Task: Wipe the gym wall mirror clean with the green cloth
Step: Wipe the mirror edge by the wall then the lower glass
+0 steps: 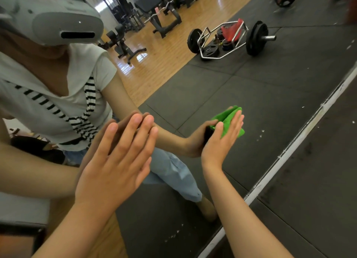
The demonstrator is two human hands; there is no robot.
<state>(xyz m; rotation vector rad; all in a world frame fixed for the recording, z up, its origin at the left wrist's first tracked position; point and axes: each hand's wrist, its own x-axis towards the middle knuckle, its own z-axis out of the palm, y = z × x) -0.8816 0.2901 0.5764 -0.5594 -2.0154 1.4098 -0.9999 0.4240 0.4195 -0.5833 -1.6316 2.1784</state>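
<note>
My left hand [116,161] lies flat on the gym wall mirror [260,80], fingers straight and together, holding nothing — just bracing, I'd say. To its right, my right hand [220,143] presses the folded green cloth [229,117] against the glass with open, straight fingers. The cloth sticks out past my fingertips toward the upper right, so I judge the glass beyond it is that hand's to reach.
</note>
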